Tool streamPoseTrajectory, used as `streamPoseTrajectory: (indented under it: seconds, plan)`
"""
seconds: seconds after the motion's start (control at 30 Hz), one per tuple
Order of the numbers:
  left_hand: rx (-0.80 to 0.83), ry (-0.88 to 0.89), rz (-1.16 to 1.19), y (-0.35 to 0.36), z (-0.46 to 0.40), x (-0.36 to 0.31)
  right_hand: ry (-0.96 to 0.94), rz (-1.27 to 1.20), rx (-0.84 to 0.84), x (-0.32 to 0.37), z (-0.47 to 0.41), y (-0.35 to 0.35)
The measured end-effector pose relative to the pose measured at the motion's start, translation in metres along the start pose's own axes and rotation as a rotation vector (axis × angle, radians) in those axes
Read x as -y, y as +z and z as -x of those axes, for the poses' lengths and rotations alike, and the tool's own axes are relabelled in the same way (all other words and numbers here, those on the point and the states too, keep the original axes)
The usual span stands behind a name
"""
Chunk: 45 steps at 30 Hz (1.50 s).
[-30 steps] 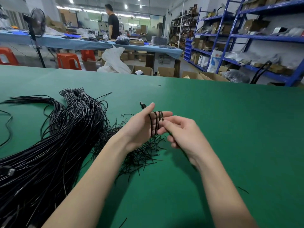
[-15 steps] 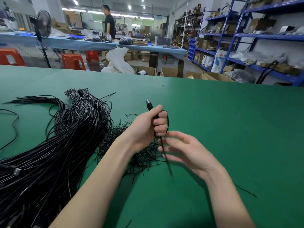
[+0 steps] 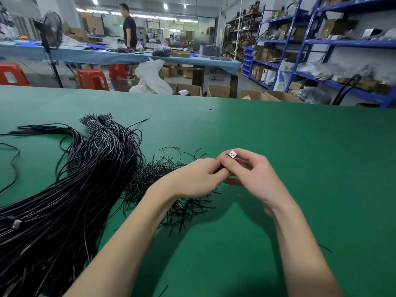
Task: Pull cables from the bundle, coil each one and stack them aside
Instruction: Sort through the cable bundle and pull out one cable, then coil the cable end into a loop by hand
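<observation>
A thick bundle of long black cables (image 3: 70, 189) lies across the left of the green table (image 3: 300, 168). My left hand (image 3: 197, 179) and my right hand (image 3: 246, 170) meet in the middle of the table, both gripping one small coiled black cable (image 3: 220, 168) that their fingers mostly hide. Its metal USB plug (image 3: 232, 154) sticks up between my right thumb and fingers. Under my left wrist lies a pile of short thin black ties (image 3: 171, 189).
A single loose black cable (image 3: 12, 166) curves at the table's left edge. Beyond the far table edge are cardboard boxes (image 3: 218, 91), red stools (image 3: 92, 79), a fan on a stand (image 3: 51, 33), blue shelving (image 3: 321, 50) and a standing person (image 3: 129, 26).
My right hand has come up to my left and closed on the coil. The plug, earlier poking up from my left fist, now shows at my right fingers.
</observation>
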State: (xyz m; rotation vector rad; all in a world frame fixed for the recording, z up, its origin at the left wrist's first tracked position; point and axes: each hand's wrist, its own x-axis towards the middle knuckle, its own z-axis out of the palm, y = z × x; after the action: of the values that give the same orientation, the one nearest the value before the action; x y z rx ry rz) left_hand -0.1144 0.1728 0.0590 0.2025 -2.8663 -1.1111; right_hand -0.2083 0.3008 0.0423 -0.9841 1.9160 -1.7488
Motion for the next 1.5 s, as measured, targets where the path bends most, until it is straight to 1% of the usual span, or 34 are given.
streamPoseTrajectory:
  seconds: [0.13,0.23,0.33,0.43,0.53,0.73,0.8,0.9,0.97,1.07,1.17,1.33,1.4,1.5]
  plan:
    - [0.116,0.001,0.223,-0.001,0.002,0.004,-0.024,-0.084,0.064,-0.006,0.002,-0.004]
    - [0.176,0.024,0.345,-0.002,0.004,0.006,-0.07,-0.04,0.096,-0.006,0.001,-0.007]
    - [0.2,0.049,0.352,-0.003,0.003,0.007,-0.111,0.058,0.116,-0.007,0.0,-0.009]
    - [0.198,0.057,0.332,-0.003,0.002,0.009,-0.113,0.119,0.102,-0.009,-0.002,-0.008]
    - [0.167,0.068,0.373,-0.004,0.002,0.012,-0.09,0.083,0.098,-0.011,-0.003,-0.008]
    - [0.11,0.111,0.381,-0.001,-0.001,0.015,-0.063,0.015,0.118,-0.013,-0.004,-0.009]
    - [0.067,0.124,0.355,0.0,-0.002,0.013,-0.065,0.004,0.116,-0.012,-0.004,-0.012]
    - [-0.073,0.125,0.229,0.001,-0.004,0.012,-0.082,-0.01,0.103,-0.014,-0.005,-0.019]
    - [-0.103,0.132,0.178,0.002,-0.003,0.01,-0.076,-0.03,0.13,-0.015,-0.004,-0.023]
    - [-0.092,0.1,0.073,0.003,-0.003,0.008,-0.021,-0.077,0.168,-0.018,-0.002,-0.029]
    - [-0.051,0.045,0.006,0.005,-0.003,0.007,-0.005,-0.095,0.154,-0.02,-0.003,-0.03]
    - [-0.004,0.014,0.06,0.007,-0.002,0.004,0.019,-0.136,0.12,-0.023,-0.004,-0.026]
    - [-0.017,0.019,-0.04,0.007,-0.003,0.006,0.032,-0.126,0.133,-0.022,-0.004,-0.027]
    - [-0.048,0.078,-0.188,0.008,-0.006,0.007,0.054,-0.104,0.142,-0.019,-0.004,-0.027]
